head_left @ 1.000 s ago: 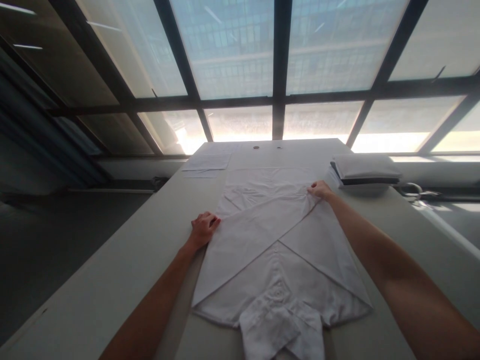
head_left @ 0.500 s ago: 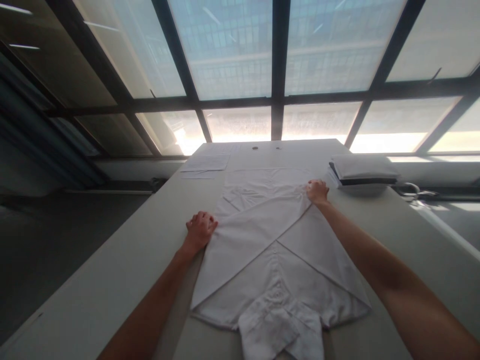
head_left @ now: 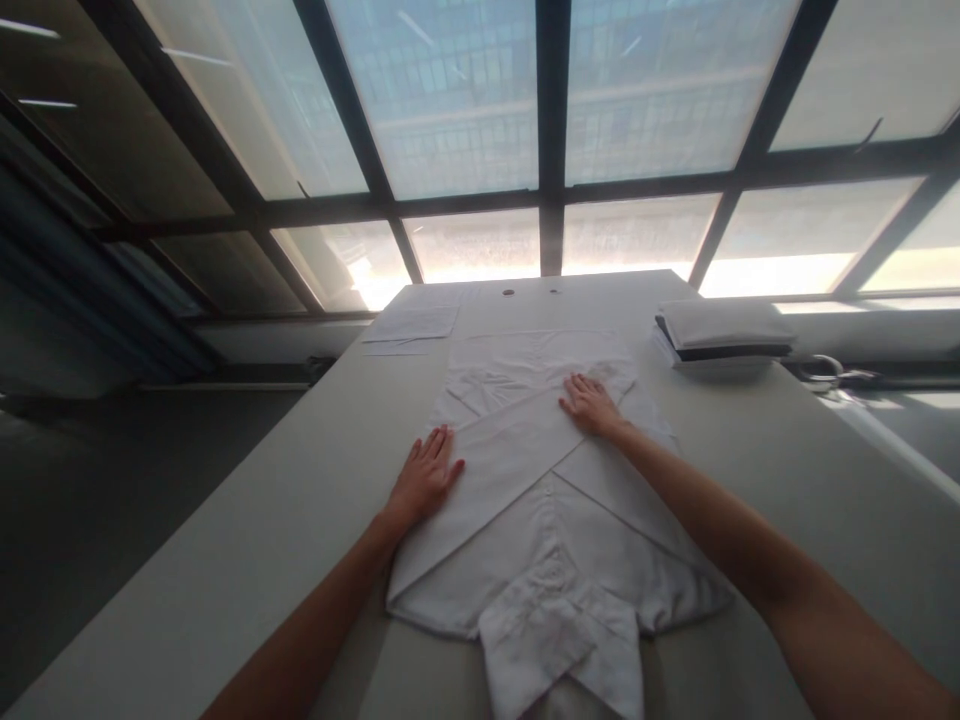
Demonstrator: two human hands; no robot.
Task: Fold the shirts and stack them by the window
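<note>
A white shirt [head_left: 517, 545] lies spread on the table, its collar end towards me and its buttoned front running down the middle. Two flaps of cloth are folded across it and cross near the centre. My left hand [head_left: 429, 475] rests flat on the left edge of the folded cloth, fingers stretched out. On the upper flap, right of the middle, my right hand [head_left: 591, 402] lies with its fingers extended, palm down. Neither hand grips anything. Wrinkles show in the cloth beyond my hands.
The pale table [head_left: 285, 520] reaches towards large windows [head_left: 450, 100]. A stack of folded cloth [head_left: 724, 330], white with a dark layer, sits at the right edge. Thin white sheets [head_left: 412, 323] lie at the far left. A metal ring-shaped object [head_left: 821, 370] is beyond the right edge.
My right hand has left the right corner of the flap and moved left onto the cloth, its fingers straightened. My left hand has shifted slightly right and flattened onto the shirt.
</note>
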